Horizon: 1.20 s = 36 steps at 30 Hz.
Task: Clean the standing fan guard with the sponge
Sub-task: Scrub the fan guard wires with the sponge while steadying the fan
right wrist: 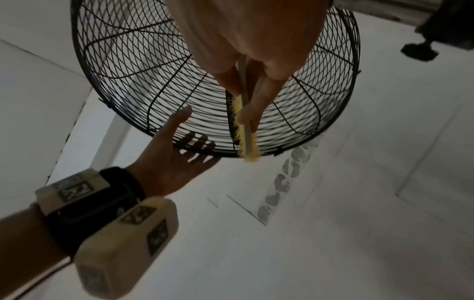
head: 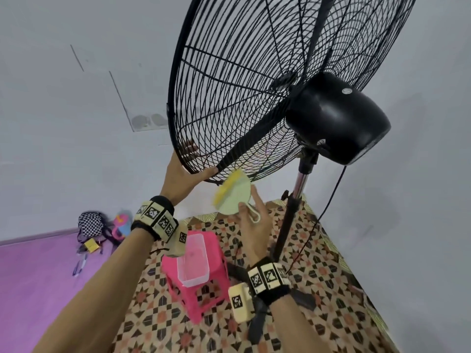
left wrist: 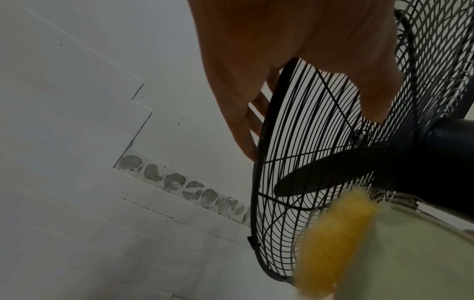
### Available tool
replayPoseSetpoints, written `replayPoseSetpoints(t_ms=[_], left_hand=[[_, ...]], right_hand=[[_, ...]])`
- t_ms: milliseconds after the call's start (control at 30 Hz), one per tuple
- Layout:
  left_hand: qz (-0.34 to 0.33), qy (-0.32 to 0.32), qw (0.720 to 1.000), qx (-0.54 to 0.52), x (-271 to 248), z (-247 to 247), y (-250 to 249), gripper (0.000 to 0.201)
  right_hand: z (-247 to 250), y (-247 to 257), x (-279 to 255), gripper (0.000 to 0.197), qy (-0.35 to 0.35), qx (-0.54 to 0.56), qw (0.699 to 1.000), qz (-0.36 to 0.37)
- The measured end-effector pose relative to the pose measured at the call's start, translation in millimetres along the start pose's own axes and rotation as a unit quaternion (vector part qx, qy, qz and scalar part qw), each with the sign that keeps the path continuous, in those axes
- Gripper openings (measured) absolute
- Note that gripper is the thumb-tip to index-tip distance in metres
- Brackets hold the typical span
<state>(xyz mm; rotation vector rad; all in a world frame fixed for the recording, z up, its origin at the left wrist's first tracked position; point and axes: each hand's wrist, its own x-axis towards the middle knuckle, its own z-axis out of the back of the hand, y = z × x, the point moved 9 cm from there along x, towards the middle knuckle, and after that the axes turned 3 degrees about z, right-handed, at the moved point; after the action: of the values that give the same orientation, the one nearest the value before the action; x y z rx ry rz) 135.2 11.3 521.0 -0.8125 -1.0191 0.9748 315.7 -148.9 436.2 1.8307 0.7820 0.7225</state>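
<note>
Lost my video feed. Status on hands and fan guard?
Left hand grips fan guard lower rim. Right hand holds sponge against guard's bottom. Nothing in the way.

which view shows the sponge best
Head view: the sponge shows whole, yellow edge at the fan guard rim, held by the right hand. Left wrist shows it blurred; right wrist, edge-on.

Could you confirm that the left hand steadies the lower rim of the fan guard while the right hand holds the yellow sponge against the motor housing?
Not quite: the head view shows the sponge, held by the right hand, against the fan guard, not the motor housing. The left hand does steady the lower rim.
</note>
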Motion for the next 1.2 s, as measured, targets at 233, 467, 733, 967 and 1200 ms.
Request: replayPoseSetpoints(t_ms=[233,467,733,967,1200], left_hand=[[0.004,-0.006,1.0,-0.01,0,0,6,0.101],[-0.008,0.02,0.999,-0.024,1,1,8,0.092],[-0.004,0.032,0.999,-0.036,3,3,10,0.09],[-0.007,0.041,0.999,-0.033,4,0,10,0.09],[0.0,0.045,0.998,-0.042,8,2,12,0.09]], right_hand=[[11,25,20,0.058,-0.096,0.044,0.994,0.041],[1,-2,-14,0.053,-0.055,-0.019,0.997,0.046],[-12,-9,-13,0.053,-0.043,-0.018,0.999,0.022],[4,-4,-4,0.054,-0.104,0.064,0.992,0.017],[-23,-49,-24,0.044,-0.077,0.054,0.993,-0.067]])
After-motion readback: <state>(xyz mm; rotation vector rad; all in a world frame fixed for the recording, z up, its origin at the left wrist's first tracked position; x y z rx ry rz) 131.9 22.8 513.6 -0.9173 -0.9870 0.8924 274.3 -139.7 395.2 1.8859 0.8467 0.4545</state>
